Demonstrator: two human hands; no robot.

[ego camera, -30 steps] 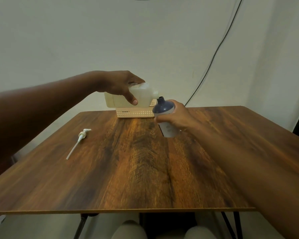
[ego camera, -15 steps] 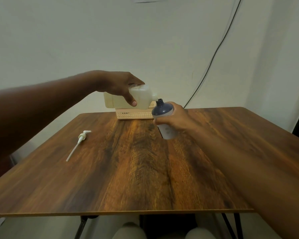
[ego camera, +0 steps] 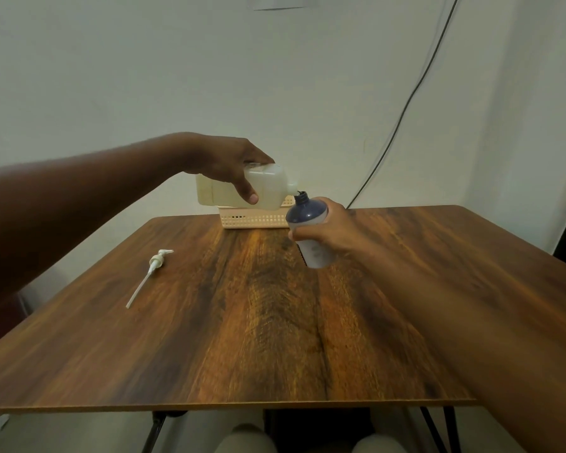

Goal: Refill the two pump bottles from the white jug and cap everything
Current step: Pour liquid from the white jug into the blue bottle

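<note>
My left hand (ego camera: 232,166) grips the white jug (ego camera: 268,189), held on its side above the far part of the table with its spout pointing right. The spout sits right at the open neck of a dark-blue and white bottle (ego camera: 307,230), which my right hand (ego camera: 330,233) holds tilted toward the jug, just above the table. A white pump head with its long tube (ego camera: 150,273) lies flat on the table at the left. Whether liquid is flowing I cannot make out.
A cream perforated basket (ego camera: 255,220) stands at the table's far edge, behind the jug. The wooden table (ego camera: 275,338) meets the wall at the back. A black cable (ego camera: 402,116) hangs down the wall at the right.
The jug's spout has dropped closer onto the bottle's neck, and the bottle has shifted slightly left and leans more toward the jug. The pump head has not moved.
</note>
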